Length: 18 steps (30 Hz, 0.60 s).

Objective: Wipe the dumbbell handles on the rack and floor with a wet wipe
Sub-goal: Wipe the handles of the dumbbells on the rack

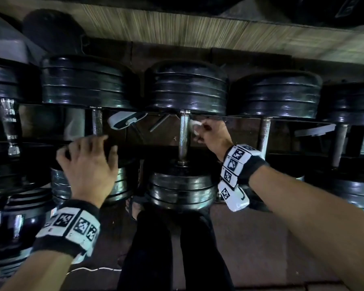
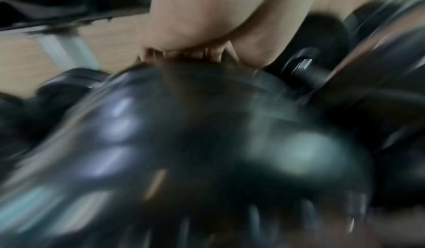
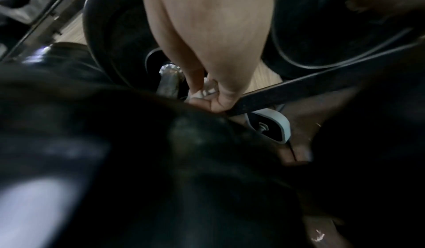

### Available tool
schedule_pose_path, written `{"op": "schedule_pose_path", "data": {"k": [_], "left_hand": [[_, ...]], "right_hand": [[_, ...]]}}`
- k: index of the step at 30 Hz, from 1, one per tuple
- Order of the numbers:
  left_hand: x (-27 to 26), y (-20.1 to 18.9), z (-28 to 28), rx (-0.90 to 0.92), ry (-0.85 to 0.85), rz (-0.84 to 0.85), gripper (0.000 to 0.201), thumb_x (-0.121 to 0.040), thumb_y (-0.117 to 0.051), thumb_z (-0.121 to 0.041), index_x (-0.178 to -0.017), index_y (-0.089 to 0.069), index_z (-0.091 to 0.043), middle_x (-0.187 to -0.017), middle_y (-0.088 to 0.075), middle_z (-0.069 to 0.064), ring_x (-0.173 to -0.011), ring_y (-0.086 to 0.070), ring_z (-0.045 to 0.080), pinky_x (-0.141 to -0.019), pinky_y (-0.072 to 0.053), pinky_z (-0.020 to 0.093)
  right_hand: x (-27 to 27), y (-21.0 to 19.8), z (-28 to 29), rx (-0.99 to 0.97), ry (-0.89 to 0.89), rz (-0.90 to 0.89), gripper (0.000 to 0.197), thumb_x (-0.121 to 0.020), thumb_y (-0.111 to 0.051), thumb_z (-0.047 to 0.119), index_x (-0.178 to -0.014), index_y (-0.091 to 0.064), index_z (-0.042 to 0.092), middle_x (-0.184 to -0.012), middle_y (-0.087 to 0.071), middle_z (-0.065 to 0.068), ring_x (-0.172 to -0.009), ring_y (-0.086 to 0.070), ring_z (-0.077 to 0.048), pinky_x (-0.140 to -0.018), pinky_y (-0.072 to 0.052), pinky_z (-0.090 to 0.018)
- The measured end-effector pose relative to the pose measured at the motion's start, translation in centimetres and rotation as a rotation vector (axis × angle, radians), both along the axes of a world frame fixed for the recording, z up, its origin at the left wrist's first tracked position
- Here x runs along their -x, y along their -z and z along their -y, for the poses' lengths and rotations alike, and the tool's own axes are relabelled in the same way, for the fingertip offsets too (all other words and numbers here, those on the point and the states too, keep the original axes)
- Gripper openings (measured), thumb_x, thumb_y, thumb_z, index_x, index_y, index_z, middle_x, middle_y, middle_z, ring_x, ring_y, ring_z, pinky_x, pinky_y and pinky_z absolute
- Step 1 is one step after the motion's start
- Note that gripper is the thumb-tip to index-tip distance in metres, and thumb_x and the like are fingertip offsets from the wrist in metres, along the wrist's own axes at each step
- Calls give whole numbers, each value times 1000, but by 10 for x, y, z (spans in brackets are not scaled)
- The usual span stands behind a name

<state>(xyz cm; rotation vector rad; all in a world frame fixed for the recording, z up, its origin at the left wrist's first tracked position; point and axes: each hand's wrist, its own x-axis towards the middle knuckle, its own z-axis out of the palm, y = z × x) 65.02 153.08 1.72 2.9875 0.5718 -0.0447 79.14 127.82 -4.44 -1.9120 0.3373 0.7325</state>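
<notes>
Steel handle [image 1: 183, 138] runs away from viewer; right hand [image 1: 213, 134] pinches wipe [image 1: 194, 128] beside it.

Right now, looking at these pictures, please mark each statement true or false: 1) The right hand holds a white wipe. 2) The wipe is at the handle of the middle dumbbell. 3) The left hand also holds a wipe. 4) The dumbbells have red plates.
1) True: the right hand pinches a white wipe.
2) True: the wipe is beside the middle dumbbell's handle; whether it touches is unclear.
3) False: the left hand holds no wipe; it rests on the near plates of the dumbbell to the left.
4) False: the plates are black.
</notes>
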Motion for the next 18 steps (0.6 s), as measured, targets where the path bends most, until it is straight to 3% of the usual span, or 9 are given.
{"op": "schedule_pose_path", "data": {"k": [2,5,8,12,14,18], "left_hand": [[5,4,-5,-40,11,31,34,-96,-47,-38,-104,-67,-12,-95,-70,13,-97,-58,36,-96,-32,51],[5,7,-2,-18,44,60,28,-95,-49,-36,-95,-68,-16,-80,-69,8,-84,-62,31,-92,-34,47],[4,5,-2,-14,11,79,27,-92,-50,-34,-91,-68,-15,-73,-66,8,-78,-61,32,-88,-36,46],[3,3,0,-5,9,69,22,-89,-53,-32,-90,-68,-15,-68,-63,7,-72,-59,31,-87,-36,45],[3,3,0,-3,-5,73,22,-88,-54,-31,-90,-68,-15,-66,-62,7,-70,-59,31,-86,-35,45],[4,4,-1,-6,-11,88,21,-89,-53,-31,-90,-68,-16,-66,-63,6,-70,-59,30,-87,-35,45]], "right_hand": [[-5,0,-14,10,-45,52,24,-98,-61,8,-75,-66,12,-74,-66,-10,-62,-62,-20,-67,-57,-42],[-4,-10,-22,1,-64,132,22,-101,-54,5,-85,-68,6,-69,-58,-1,-60,-50,-10,-62,-47,-25],[8,-15,-11,34,-68,144,21,-100,-57,10,-86,-70,3,-71,-58,-2,-64,-48,-9,-65,-42,-24],[23,-12,1,119,-94,73,14,-99,-59,12,-102,-72,15,-71,-63,3,-63,-54,-9,-73,-51,-33],[15,-11,-8,134,-103,99,13,-98,-60,18,-94,-72,17,-70,-63,3,-64,-55,-12,-75,-55,-42],[-2,6,-21,202,-141,188,20,-91,-55,24,-80,-71,20,-78,-69,-12,-69,-61,-30,-77,-57,-54]]}}
